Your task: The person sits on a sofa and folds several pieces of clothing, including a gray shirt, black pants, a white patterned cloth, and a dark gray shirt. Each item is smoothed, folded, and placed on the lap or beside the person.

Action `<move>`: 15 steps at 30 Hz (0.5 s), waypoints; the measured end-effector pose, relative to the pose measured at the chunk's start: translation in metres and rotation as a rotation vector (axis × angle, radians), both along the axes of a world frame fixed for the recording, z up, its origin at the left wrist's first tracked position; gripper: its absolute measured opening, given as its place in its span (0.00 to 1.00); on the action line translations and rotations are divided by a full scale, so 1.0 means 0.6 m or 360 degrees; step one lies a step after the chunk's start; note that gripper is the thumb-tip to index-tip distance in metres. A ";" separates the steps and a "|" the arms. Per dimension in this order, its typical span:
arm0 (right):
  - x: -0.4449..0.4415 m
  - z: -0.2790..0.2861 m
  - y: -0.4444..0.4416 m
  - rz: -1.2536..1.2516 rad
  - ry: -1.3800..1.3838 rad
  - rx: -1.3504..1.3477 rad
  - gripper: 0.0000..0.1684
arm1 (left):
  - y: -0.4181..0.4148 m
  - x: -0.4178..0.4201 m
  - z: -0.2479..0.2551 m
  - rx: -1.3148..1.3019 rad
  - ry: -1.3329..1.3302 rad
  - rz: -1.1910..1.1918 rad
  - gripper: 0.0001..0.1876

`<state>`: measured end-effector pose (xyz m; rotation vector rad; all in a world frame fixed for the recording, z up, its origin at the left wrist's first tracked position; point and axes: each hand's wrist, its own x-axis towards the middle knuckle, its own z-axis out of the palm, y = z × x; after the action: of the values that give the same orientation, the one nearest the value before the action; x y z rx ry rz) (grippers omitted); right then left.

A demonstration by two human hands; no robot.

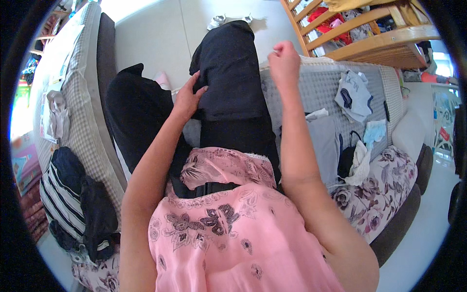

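Note:
Black cloth [228,73] drapes over my right leg; a crosswise edge separates it from the black fabric nearer my waist. My left hand [188,96] rests at the left side of this cloth, thumb and index finger apart, with some fingertips hard to make out. More black fabric [138,102] covers my left leg. To the right of the knee, my right hand [286,64] is raised with its fingers curled in and nothing visible in it. Beneath it spreads the grey quilted sofa cover [273,87].
On the sofa at right lie a grey shirt [354,95], grey folded cloth [323,146], a light-blue item [374,132] and a floral cushion [379,186]. A wooden slatted frame [365,43] stands beyond. Striped and dark clothes [62,200] lie at left. Shoes [217,22] sit on the floor.

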<state>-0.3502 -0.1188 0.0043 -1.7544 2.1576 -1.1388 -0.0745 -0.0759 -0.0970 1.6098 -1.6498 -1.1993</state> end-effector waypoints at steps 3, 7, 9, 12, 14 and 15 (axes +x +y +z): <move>0.016 0.032 0.055 0.0056 -0.0285 0.0203 0.10 | 0.000 0.011 -0.014 -0.0006 0.0112 0.0014 0.33; 0.055 0.065 0.105 0.0244 -0.0438 0.0256 0.12 | -0.003 0.009 -0.020 -0.0027 0.0110 -0.0002 0.32; 0.074 0.083 0.131 0.0382 -0.0440 0.0320 0.15 | 0.000 0.006 -0.010 -0.0030 0.0090 0.0006 0.32; 0.115 0.083 0.154 0.0534 -0.0048 0.0319 0.16 | 0.001 0.012 -0.011 -0.0017 0.0061 0.0024 0.33; 0.106 0.042 0.154 0.0507 0.0186 0.0119 0.14 | 0.003 0.008 -0.007 0.0008 0.0036 0.0006 0.33; 0.096 0.034 0.151 0.0382 0.0194 0.0136 0.14 | 0.005 0.006 0.005 0.0018 0.0005 0.0001 0.33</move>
<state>-0.2924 -0.0281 0.0249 -2.0240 1.9570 -0.8911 -0.0708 -0.0728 -0.0939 1.6146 -1.6435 -1.2125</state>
